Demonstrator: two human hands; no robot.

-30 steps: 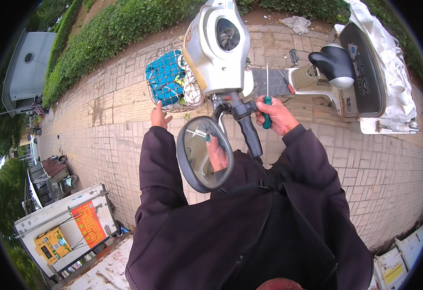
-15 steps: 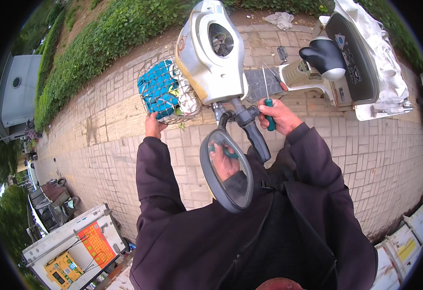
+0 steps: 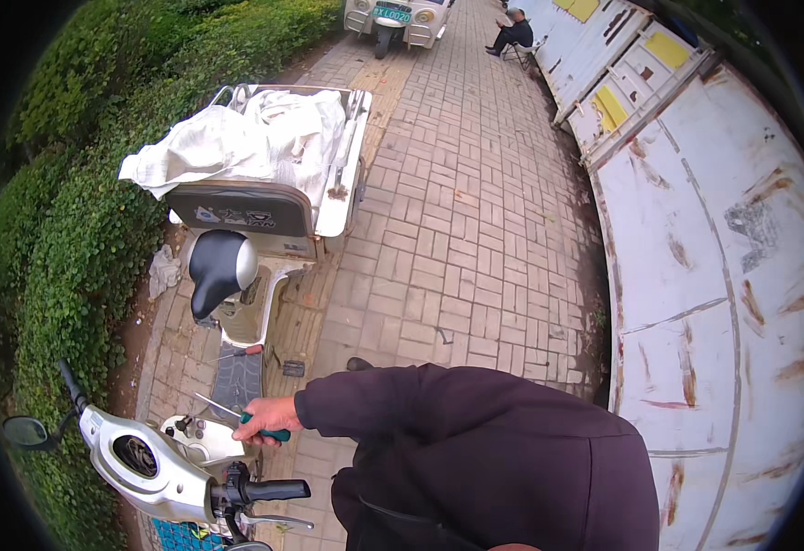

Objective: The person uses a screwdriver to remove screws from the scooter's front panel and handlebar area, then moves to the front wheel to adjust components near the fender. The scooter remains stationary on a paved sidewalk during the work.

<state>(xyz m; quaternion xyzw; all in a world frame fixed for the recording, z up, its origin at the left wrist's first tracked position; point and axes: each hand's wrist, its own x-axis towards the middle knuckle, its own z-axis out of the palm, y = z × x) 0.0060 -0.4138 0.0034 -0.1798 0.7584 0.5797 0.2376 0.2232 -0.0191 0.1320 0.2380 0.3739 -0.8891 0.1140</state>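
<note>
My right hand (image 3: 262,420) is closed on a screwdriver (image 3: 275,432) with a green handle and a long metal shaft pointing up and left. It is above the scooter, between the silver handlebar cowl (image 3: 131,459) with an oval opening and the grey footboard (image 3: 236,378). A red-handled tool (image 3: 252,350) lies at the far end of the footboard. The black grip (image 3: 278,489) is just below my hand, and the wire basket (image 3: 177,537) with blue cloth peeks out at the bottom edge. My left hand is out of view.
Beyond the black-and-silver saddle (image 3: 223,271) is a cargo box (image 3: 328,220) under white cloth (image 3: 282,138). A hedge (image 3: 71,230) runs left, rusty white metal panels (image 3: 696,275) right. Up the paved path (image 3: 457,239) are a white tricycle (image 3: 370,23) and a person (image 3: 517,32) seated on a chair.
My view has swung right, along the scooter's length and the path. The left hand, earlier at the basket, has left view. The right hand still holds the screwdriver.
</note>
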